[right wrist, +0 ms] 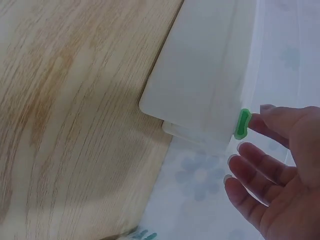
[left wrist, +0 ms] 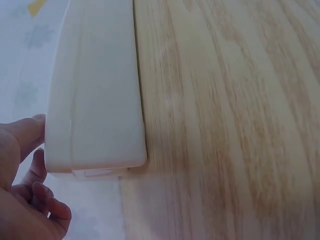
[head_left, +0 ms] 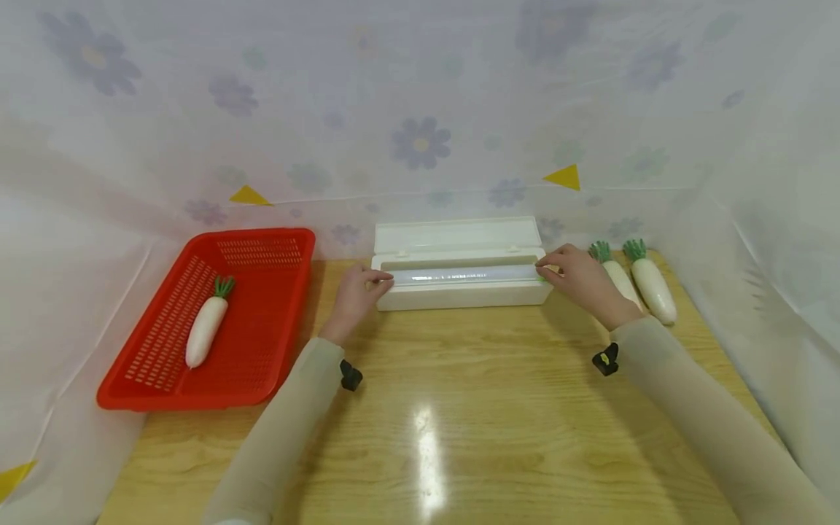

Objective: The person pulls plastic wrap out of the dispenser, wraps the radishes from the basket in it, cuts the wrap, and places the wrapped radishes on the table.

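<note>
A white plastic-wrap dispenser box (head_left: 463, 295) stands on the table with its lid (head_left: 457, 235) raised. Across its top opening lies a shiny roll of plastic wrap (head_left: 466, 274). My left hand (head_left: 356, 295) is at the box's left end, thumb and forefinger pinching the wrap's edge. At the right end, my right hand (head_left: 584, 281) pinches the wrap's other side between thumb and forefinger, its other fingers loosely bent. Right beside those fingertips, a green slider (right wrist: 242, 124) sits on the box rim. The box wall partly hides the left fingertips in the left wrist view.
On the left, a red plastic basket (head_left: 262, 379) holds one white radish (head_left: 206, 330) with green tops. Two more white radishes, one nearer (head_left: 622, 281) and one farther right (head_left: 652, 290), lie beyond my right hand. A flowered cloth (head_left: 420, 95) hangs behind the wooden table (head_left: 499, 415).
</note>
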### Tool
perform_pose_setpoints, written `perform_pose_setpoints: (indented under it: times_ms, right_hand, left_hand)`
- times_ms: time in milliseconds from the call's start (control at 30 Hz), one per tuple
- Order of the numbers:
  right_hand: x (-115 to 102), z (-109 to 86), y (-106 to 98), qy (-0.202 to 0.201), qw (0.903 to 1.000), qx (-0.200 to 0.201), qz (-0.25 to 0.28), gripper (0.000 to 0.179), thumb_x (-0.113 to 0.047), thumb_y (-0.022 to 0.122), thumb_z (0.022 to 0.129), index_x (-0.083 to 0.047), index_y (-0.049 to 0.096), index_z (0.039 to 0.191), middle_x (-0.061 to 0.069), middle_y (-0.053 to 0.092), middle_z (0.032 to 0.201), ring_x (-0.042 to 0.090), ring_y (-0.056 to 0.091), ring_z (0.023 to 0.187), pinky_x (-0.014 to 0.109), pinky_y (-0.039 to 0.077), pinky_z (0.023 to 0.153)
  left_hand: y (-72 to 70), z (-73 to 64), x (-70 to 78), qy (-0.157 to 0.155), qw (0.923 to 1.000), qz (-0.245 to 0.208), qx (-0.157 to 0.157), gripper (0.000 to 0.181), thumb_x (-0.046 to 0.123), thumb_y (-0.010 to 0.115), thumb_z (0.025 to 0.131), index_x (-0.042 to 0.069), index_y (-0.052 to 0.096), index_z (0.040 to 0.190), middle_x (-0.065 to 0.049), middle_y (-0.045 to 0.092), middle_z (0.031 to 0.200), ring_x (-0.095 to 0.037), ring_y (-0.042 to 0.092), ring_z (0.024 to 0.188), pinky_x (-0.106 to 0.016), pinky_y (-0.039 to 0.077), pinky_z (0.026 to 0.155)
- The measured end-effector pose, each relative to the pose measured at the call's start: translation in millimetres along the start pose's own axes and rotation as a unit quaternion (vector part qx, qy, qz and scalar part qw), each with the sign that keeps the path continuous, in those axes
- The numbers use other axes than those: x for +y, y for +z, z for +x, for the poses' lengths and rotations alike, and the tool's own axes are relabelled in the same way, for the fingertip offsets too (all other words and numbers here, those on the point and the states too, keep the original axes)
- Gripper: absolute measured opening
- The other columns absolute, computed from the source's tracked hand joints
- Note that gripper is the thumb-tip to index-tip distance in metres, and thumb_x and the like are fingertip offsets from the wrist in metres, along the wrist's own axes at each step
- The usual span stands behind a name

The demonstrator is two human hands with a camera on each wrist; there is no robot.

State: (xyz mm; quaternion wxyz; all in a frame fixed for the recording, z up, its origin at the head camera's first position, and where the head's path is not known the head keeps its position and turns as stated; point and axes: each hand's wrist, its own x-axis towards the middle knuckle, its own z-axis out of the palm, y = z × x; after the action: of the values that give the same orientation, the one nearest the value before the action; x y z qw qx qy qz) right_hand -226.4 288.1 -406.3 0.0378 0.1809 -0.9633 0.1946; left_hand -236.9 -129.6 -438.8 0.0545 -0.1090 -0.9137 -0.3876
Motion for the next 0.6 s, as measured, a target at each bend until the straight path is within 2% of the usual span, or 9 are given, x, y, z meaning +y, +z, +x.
perform_pose_setpoints:
  times_ms: [200, 500, 600]
  right_hand:
    - [-1.4, 3.8, 3.7, -0.030, 0.9994, -0.020, -0.003, 0.022, -0.015, 0.067, 0.103, 0.000, 0.076, 0.116, 0.029, 0.058, 0.122, 0.042, 0.060, 0.102, 0.057, 0.051, 0.086]
    - [-2.0, 10.6, 8.9, -0.044, 0.9989, -0.008, -0.012, 0.016, -0.012, 0.067, 0.103, 0.001, 0.076, 0.104, 0.026, 0.058, 0.114, 0.036, 0.058, 0.094, 0.052, 0.050, 0.079]
    - [-2.0, 14.3, 11.0, -0.044, 0.9987, -0.015, -0.020, 0.017, -0.012, 0.065, 0.104, 0.002, 0.075, 0.104, 0.024, 0.058, 0.113, 0.034, 0.058, 0.092, 0.050, 0.050, 0.077]
  left_hand:
    - [0.7, 1.9, -2.4, 0.008, 1.0000, -0.001, -0.004, 0.023, 0.020, 0.075, 0.098, 0.001, 0.081, 0.110, -0.014, 0.060, 0.094, -0.028, 0.050, 0.086, -0.035, 0.040, 0.076]
    - [-0.1, 6.5, -5.8, 0.004, 0.9998, -0.006, -0.021, 0.022, 0.020, 0.072, 0.100, 0.001, 0.080, 0.108, -0.013, 0.062, 0.095, -0.026, 0.049, 0.086, -0.034, 0.041, 0.074]
    - [0.7, 9.0, -6.1, 0.016, 0.9998, -0.007, -0.013, 0.020, 0.017, 0.072, 0.100, 0.000, 0.080, 0.105, -0.014, 0.064, 0.093, -0.027, 0.051, 0.085, -0.035, 0.043, 0.075]
